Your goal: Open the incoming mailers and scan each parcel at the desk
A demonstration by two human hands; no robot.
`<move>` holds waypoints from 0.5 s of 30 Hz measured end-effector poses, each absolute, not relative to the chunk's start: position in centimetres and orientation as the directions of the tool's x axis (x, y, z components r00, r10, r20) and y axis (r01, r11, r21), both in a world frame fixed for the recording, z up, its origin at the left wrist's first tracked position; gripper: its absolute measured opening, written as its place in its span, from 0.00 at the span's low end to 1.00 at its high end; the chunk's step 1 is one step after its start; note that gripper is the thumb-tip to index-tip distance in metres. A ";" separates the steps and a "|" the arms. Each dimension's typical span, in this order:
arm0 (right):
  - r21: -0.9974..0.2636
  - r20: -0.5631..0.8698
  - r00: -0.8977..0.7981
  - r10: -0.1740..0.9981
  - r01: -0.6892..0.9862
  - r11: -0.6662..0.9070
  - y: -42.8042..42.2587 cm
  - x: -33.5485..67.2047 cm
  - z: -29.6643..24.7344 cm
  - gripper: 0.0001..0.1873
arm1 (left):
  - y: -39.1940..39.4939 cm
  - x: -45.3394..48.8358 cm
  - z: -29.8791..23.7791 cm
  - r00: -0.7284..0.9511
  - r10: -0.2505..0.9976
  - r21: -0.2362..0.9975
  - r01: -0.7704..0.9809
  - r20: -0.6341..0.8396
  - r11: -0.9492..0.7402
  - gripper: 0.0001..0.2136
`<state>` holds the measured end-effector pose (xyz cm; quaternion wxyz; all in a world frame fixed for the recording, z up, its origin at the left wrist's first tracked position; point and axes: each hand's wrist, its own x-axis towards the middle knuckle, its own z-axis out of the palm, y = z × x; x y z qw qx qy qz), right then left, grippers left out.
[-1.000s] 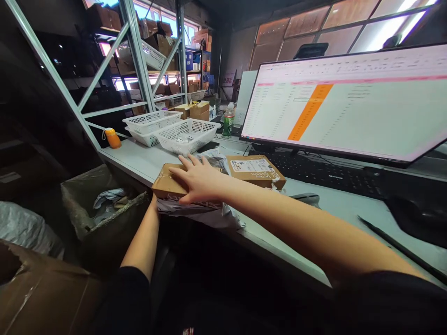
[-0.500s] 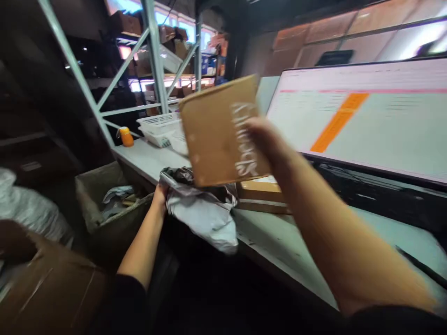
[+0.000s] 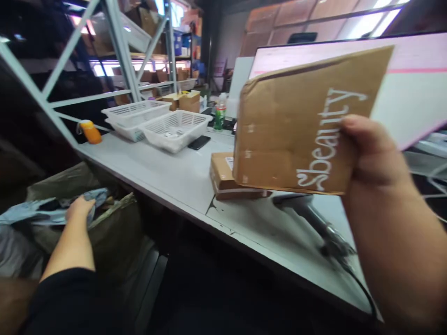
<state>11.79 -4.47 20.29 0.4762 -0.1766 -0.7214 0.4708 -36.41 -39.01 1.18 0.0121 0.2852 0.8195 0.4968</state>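
My right hand (image 3: pixel 370 160) is closed on a flat brown cardboard box (image 3: pixel 296 125) with white lettering, held up in front of the monitor (image 3: pixel 419 83). My left hand (image 3: pixel 79 208) reaches down to the left over a bin (image 3: pixel 115 228) beside the desk, its fingers on a crumpled grey plastic mailer bag (image 3: pixel 38 213). A second brown box (image 3: pixel 223 179) with a white label lies on the grey desk (image 3: pixel 167 172), just below the held box. A dark handheld scanner (image 3: pixel 310 218) lies on the desk to its right.
Two white mesh baskets (image 3: pixel 164 125) stand at the back of the desk, with an orange bottle (image 3: pixel 90 132) at the left end, a green bottle (image 3: pixel 219 114) and a black phone (image 3: pixel 198 142). Metal shelving (image 3: pixel 118 51) with cartons rises behind. A cable (image 3: pixel 359 284) runs off the desk's front edge.
My right hand lifted the box off the desk and brought it closer to my face. My left hand pulled the grey bag off the desk and carried it down to the bin.
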 end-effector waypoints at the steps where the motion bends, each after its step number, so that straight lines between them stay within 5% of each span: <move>1: -0.871 0.491 -0.453 0.744 -0.244 0.426 -4.6 12.4 20.3 0.16 | -37.7 -36.5 1.4 -0.821 0.476 0.805 0.497 0.316 0.323 0.25; 5: -0.901 0.425 -0.505 0.751 -0.315 0.298 -4.8 10.2 19.7 0.27 | -29.7 -32.9 3.8 -0.738 0.499 0.822 0.563 0.454 0.084 0.35; 10: -0.853 0.481 -0.650 0.589 -0.192 0.485 -6.0 5.0 17.0 0.44 | -21.4 -22.2 7.7 -0.396 0.796 0.835 0.498 0.457 -0.232 0.61; 12: -0.791 0.537 -0.666 0.517 -0.186 0.583 -6.9 3.8 15.1 0.47 | -21.0 -18.8 9.1 -0.271 0.827 0.854 0.329 0.493 -0.402 0.58; 15: -0.713 0.594 -0.663 0.455 -0.171 0.680 -7.4 3.0 12.3 0.46 | -23.0 -16.3 10.5 -0.351 0.774 0.840 0.350 0.527 -0.414 0.53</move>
